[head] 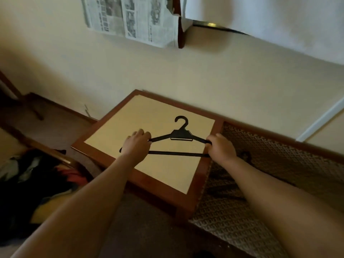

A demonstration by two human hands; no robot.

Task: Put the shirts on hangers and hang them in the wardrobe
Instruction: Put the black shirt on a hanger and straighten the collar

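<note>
A black plastic hanger [181,135] lies flat over the small wooden table [141,185], its hook pointing toward the wall. My left hand [136,144] grips the hanger's left arm, fingers curled over it. My right hand [220,146] grips its right end where the arm meets the bottom bar. A pile of dark and red clothes [37,181] lies at the left, low down. The wardrobe is out of view.
A patterned bedspread [260,164] covers the bed right of the table, with more dark hangers [225,190] lying on it. Newspaper [134,19] hangs from a wall shelf above. A dark wooden frame [61,159] borders the clothes pile at the left.
</note>
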